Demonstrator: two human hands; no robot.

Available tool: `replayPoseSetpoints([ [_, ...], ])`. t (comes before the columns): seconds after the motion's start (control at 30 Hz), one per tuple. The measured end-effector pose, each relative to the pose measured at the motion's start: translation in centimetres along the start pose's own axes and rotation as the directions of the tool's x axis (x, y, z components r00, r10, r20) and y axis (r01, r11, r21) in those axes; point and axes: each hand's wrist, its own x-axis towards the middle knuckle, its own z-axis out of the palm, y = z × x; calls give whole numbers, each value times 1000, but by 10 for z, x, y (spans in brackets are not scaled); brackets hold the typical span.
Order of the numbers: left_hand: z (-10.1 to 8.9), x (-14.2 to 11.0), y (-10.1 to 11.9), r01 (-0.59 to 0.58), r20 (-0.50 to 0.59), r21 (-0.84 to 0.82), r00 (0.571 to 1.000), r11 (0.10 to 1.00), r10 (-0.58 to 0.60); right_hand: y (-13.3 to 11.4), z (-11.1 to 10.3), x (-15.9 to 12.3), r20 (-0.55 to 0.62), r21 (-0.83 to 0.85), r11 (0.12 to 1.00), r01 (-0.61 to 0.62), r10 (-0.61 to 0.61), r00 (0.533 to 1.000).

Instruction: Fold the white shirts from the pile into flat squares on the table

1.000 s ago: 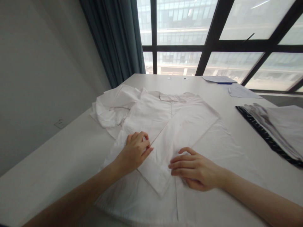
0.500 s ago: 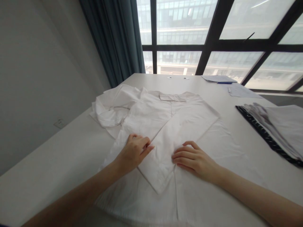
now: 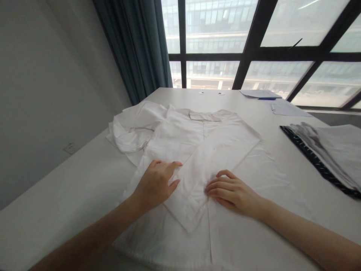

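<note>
A white long-sleeved shirt [image 3: 175, 143] lies spread on the table, its collar [image 3: 205, 116] at the far side. One sleeve [image 3: 197, 184] is folded slantwise across the front, its cuff end pointing toward me. On the sleeve's left edge rests my left hand [image 3: 158, 182], open, with thumb and forefinger apart. My right hand [image 3: 234, 192] lies palm down at the sleeve's right edge, fingers slightly bent and touching the cloth; its fingertips are partly hidden. The other sleeve [image 3: 132, 131] is bunched at the far left.
To the right, folded white and grey cloth [image 3: 338, 150] sits on a black strip with white marks [image 3: 316, 160]. Papers [image 3: 290, 108] and a blue pen [image 3: 267, 98] lie toward the back right of the white table [image 3: 93, 180]. A blue curtain [image 3: 138, 49] and windows stand behind.
My left hand has shifted slightly left, and its thumb and forefinger have spread apart, off the sleeve's edge fold. My right hand has stayed nearly still.
</note>
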Motion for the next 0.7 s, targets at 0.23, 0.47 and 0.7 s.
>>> replayPoseSetpoints([
  [0.23, 6, -8, 20, -342, 108, -4, 934, 940, 340, 2, 5, -2, -51, -48, 963, -266, 264, 963],
  [0.47, 9, -13, 28, -381, 328, -157, 850, 911, 412, 16, 2, -7, -1, -212, 884, -417, 426, 905],
  [0.7, 7, -13, 25, -381, 306, -215, 848, 899, 432, 54, -29, -22, 108, -281, 848, -448, 492, 864],
])
